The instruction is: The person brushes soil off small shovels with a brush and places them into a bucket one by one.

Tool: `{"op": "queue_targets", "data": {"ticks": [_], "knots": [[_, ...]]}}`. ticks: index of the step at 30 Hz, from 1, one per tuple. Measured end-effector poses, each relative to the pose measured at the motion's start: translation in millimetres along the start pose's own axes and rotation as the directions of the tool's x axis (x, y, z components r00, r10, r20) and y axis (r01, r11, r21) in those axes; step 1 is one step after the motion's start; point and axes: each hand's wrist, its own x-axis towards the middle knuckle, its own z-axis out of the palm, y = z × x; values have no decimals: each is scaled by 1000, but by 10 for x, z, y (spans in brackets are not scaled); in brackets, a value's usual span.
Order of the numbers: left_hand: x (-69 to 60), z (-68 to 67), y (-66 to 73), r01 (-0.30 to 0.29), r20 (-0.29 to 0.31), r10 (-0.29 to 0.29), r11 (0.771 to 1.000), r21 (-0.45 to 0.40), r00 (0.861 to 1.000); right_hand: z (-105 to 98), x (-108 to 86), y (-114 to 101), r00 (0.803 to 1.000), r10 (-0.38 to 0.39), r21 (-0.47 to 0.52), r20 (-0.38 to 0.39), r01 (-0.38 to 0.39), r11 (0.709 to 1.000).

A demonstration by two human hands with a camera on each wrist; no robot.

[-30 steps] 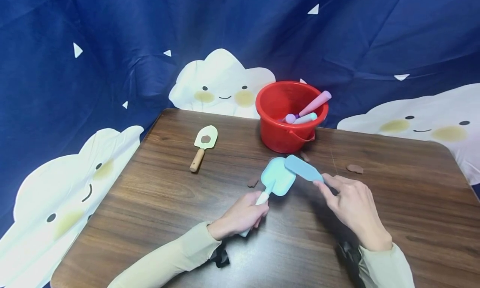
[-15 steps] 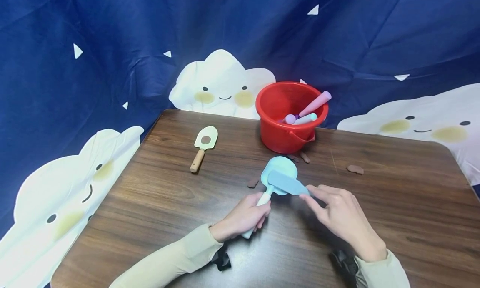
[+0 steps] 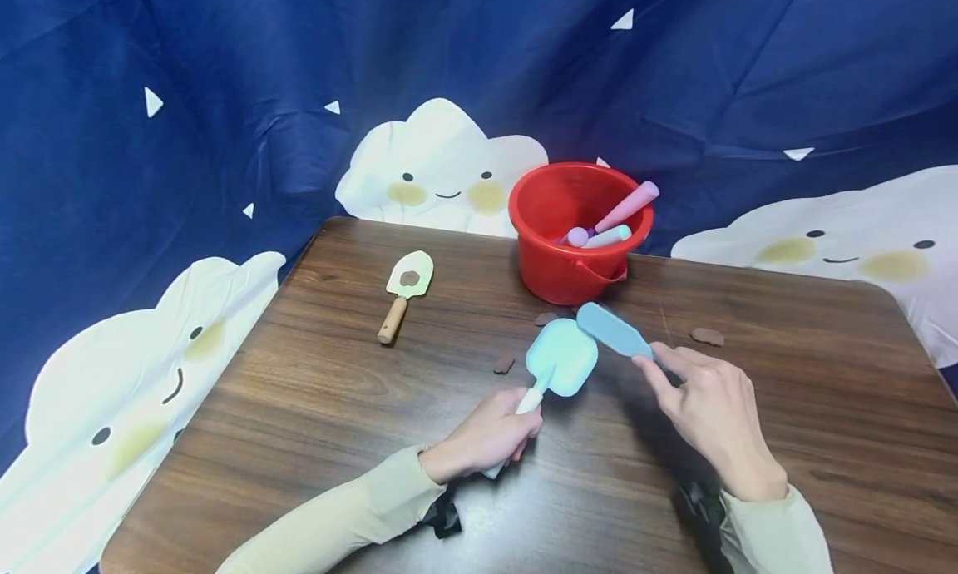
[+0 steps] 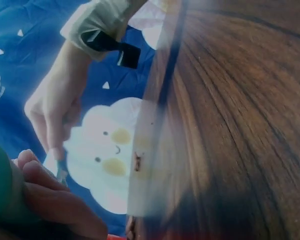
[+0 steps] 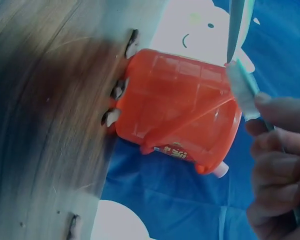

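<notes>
My left hand (image 3: pixel 490 431) grips the white handle of a pale blue shovel (image 3: pixel 563 358), held face-up above the table. In my right hand (image 3: pixel 711 408) a flat blue tool (image 3: pixel 614 330) is pinched between thumb and fingers, its far end at the shovel's upper right edge. The right wrist view shows this tool (image 5: pixel 242 90) in the curled fingers of the right hand (image 5: pixel 282 165). In the left wrist view the fingers of the left hand (image 4: pixel 60 205) wrap a handle at the lower left.
A red bucket (image 3: pixel 561 266) with pink, purple and pale blue handles in it stands at the table's back. A green trowel with a wooden handle (image 3: pixel 393 319) lies at the left. Brown pieces lie on the table, one at the right (image 3: pixel 707 336), one left of the shovel (image 3: pixel 504 363).
The right hand's blue tool moved down-left across the shovel, then back up-right to its edge. The shovel shifted slightly down and right; a brown piece now shows just above it.
</notes>
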Motion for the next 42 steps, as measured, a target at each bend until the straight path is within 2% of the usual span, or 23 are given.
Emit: {"op": "queue_targets", "data": {"ticks": [4, 7, 9, 12, 17, 22, 27, 29, 35, 38, 42], "knots": [[15, -6, -1, -4, -23, 4, 1000, -6, 1000, 3, -11, -35, 1000, -28, 64, 8, 28, 998], [28, -16, 5, -6, -42, 5, 1000, -18, 999, -13, -38, -109, 993, -88, 113, 83, 79, 990], [31, -24, 9, -8, -49, 7, 1000, -19, 999, -25, -52, -157, 984, -123, 117, 130, 108, 987], [25, -33, 10, -13, -52, 13, 1000, 5, 999, -51, -56, -194, 980, -126, 90, 156, 113, 989], [1, -34, 20, -16, -54, 20, 997, 79, 998, -90, -24, -150, 990, -90, 14, 108, 89, 996], [-8, -17, 3, -6, -40, 9, 997, 79, 999, -87, -4, -84, 997, -49, -40, 51, 51, 998], [0, 3, -15, -11, -34, 14, 996, 87, 999, -63, 6, -61, 999, -41, -38, -6, 41, 998], [3, 2, -15, -17, -36, 21, 996, 92, 999, -64, 6, -75, 999, -50, -7, -14, 49, 999], [3, -10, 22, -23, -47, 27, 997, 80, 999, -67, -39, -161, 988, -145, 81, 60, 140, 987], [-2, -11, 29, -23, -41, 26, 997, 75, 999, -71, -60, -177, 987, -141, 58, 77, 137, 989], [-14, -8, 14, -22, -34, 25, 997, 77, 999, -60, -56, -140, 991, -128, -10, 30, 129, 992]]}}
